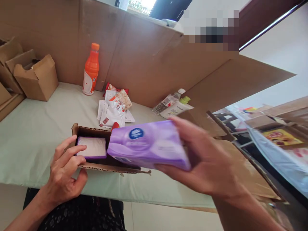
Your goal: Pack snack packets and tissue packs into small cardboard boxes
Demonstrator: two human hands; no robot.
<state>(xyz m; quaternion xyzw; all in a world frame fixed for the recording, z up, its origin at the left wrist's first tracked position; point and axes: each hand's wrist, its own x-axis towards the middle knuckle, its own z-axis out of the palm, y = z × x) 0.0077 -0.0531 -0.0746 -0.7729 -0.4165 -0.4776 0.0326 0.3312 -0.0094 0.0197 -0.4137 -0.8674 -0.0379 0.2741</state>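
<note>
A purple pack of tissues point(146, 144), slightly blurred, is gripped at its right end by my right hand point(204, 157). The pack is tilted over the right part of an open cardboard box point(113, 168) near the table's front edge. Inside the box, at its left end, another tissue pack point(91, 147) shows a pale face with purple edges. My left hand point(67, 170) is closed around the box's near left corner, fingers over the rim and thumb outside the near wall. One fingertip reaches over the pale pack. The held pack hides the box's right interior.
Beyond the box lie several snack packets point(114, 109). An orange drink bottle point(91, 70) stands by the cardboard wall point(144, 54). Right of it lie a clear bottle point(168, 102) and a white tube point(176, 109). Small cartons point(38, 78) stand at left; more boxes point(245, 160) at right.
</note>
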